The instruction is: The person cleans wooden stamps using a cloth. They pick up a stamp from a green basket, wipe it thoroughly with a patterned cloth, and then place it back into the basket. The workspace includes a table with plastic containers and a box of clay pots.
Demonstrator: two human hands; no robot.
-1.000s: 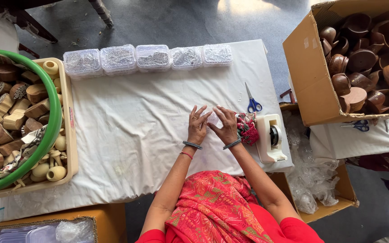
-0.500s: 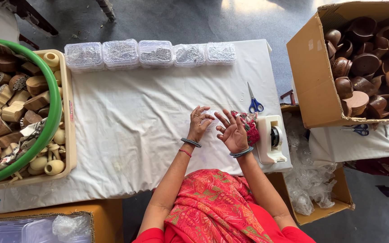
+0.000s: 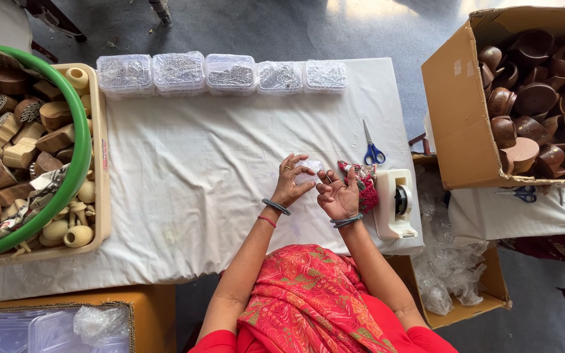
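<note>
The left hand (image 3: 290, 185) and the right hand (image 3: 340, 196) meet over the white-covered bench (image 3: 191, 163), close together and just in front of the person's body. Between them is a small clear plastic packet (image 3: 310, 169), pinched at its edge by the fingertips of the left hand, whose fingers curl around it; the right hand lies palm up just beside it, fingers loosely spread, its thumb and forefinger reaching the packet's near corner, though whether they actually grip it cannot be told. Both wrists carry dark bangles, and the left one also a thin red thread. Touching the outer side of the right hand is a red patterned cloth pouch (image 3: 363, 185), and just beyond that a white tape dispenser (image 3: 395, 210) stands at the bench edge. Ahead of the right hand, near but apart from it, blue-handled scissors (image 3: 373, 149) lie on the cloth. Well ahead of both hands, along the far edge of the bench, runs a row of clear plastic boxes (image 3: 230, 72) filled with small silvery pieces. Far out to the side of the left hand sits a beige tray (image 3: 102, 163) of carved wooden blocks and pale turned pieces, with a green hoop (image 3: 81, 150) lying over it. Well beyond the right hand, off the bench, an open cardboard box (image 3: 456, 117) holds dark brown wooden bowls (image 3: 534, 101).
</note>
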